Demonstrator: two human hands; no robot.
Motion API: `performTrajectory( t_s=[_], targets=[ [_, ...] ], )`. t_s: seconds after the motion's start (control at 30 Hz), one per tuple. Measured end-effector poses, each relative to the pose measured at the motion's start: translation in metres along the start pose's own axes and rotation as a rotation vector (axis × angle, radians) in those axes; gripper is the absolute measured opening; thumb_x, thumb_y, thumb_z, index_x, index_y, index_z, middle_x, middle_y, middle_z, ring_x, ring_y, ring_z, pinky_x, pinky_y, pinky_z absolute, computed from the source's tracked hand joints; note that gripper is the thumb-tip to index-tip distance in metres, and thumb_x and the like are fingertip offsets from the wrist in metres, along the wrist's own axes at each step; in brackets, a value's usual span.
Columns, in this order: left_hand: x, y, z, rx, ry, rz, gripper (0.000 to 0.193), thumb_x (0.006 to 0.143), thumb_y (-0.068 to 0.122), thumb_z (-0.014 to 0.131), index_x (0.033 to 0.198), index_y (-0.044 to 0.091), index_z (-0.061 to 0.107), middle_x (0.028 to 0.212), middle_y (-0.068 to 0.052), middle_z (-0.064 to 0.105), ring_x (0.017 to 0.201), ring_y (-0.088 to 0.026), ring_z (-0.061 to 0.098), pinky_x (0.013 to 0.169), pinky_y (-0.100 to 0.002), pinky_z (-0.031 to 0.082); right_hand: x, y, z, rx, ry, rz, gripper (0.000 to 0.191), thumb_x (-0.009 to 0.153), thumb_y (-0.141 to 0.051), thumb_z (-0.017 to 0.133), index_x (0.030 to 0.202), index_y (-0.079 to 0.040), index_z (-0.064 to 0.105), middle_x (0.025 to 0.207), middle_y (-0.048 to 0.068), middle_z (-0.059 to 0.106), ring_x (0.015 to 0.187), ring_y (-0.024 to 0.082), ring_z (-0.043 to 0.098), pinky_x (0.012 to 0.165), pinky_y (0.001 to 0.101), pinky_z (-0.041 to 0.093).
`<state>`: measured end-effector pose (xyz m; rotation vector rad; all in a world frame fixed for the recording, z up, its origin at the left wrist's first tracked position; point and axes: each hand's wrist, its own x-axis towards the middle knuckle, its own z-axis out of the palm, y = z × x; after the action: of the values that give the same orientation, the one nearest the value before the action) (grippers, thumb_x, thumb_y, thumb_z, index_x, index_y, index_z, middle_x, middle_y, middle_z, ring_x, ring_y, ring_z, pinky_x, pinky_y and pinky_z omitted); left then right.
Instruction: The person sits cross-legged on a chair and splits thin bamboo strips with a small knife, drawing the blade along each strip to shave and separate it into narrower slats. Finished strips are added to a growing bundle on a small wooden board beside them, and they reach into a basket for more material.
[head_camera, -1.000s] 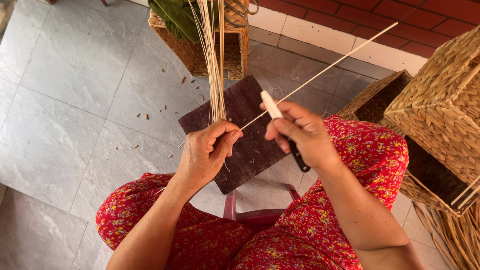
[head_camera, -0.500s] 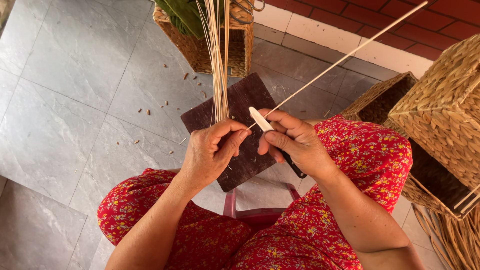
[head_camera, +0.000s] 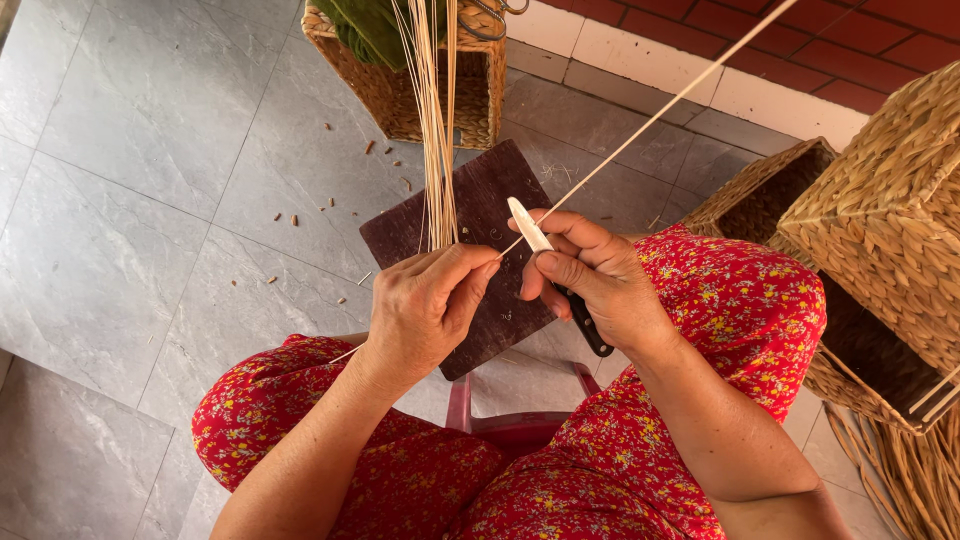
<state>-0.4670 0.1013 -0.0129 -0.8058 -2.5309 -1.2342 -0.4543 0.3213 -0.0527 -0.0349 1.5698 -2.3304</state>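
Holding a bundle of thin reeds (head_camera: 432, 120), the left hand (head_camera: 425, 305) is closed around their lower ends, with the stalks rising upright out of the fist toward the top of the view. The thumb and forefinger of that hand also pinch one long single reed (head_camera: 650, 118), which runs diagonally up and to the right, out past the red brick wall (head_camera: 850, 40).

The right hand (head_camera: 595, 275) is wrapped tightly around a knife (head_camera: 555, 275). Its pale blade points up and to the left and lies against the single reed just beside the left thumb; its black handle sticks out below the palm.

Both hands sit above a dark brown board (head_camera: 490, 200) lying on the grey tiled floor (head_camera: 130, 200), with small reed scraps scattered near it. A woven basket (head_camera: 400, 90) stands behind the board, touching its far edge, with green material inside. More woven baskets (head_camera: 880, 220) are stacked at the right. The person wears a red flowered garment (head_camera: 740, 300) and sits on a red plastic stool (head_camera: 510, 425).
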Motion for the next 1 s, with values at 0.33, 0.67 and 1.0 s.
performTrajectory(
  t_s=[0.33, 0.67, 1.0],
  targets=[
    [0.004, 0.004, 0.001, -0.074, -0.051, -0.100, 0.011, 0.097, 0.013, 0.074, 0.105, 0.008, 0.068, 0.078, -0.005, 0.070, 0.064, -0.017, 0.071, 0.055, -0.030, 0.052, -0.004, -0.002, 0.001, -0.058, -0.038, -0.038, 0.038, 0.105, -0.004, 0.055, 0.143, -0.003, 0.052, 0.084, 0.009, 0.069, 0.061, 0.008, 0.053, 0.055, 0.0203, 0.046],
    [0.001, 0.002, 0.001, -0.075, -0.013, -0.138, 0.009, 0.096, 0.010, 0.076, 0.104, 0.008, 0.073, 0.076, -0.004, 0.071, 0.059, -0.012, 0.067, 0.051, -0.027, 0.049, -0.004, -0.001, 0.010, -0.086, -0.053, -0.026, 0.039, 0.105, -0.004, 0.054, 0.144, -0.003, 0.051, 0.083, 0.009, 0.069, 0.060, 0.008, 0.053, 0.054, 0.0203, 0.045],
    [0.000, 0.002, -0.007, -0.182, -0.044, -0.178, 0.011, 0.097, 0.008, 0.074, 0.108, 0.008, 0.074, 0.079, -0.004, 0.071, 0.063, -0.009, 0.068, 0.056, -0.024, 0.051, -0.003, -0.014, -0.012, 0.106, 0.060, -0.076, 0.033, 0.105, -0.010, 0.060, 0.136, 0.001, 0.061, 0.081, 0.010, 0.068, 0.059, 0.011, 0.052, 0.053, 0.0224, 0.044]
  ],
)
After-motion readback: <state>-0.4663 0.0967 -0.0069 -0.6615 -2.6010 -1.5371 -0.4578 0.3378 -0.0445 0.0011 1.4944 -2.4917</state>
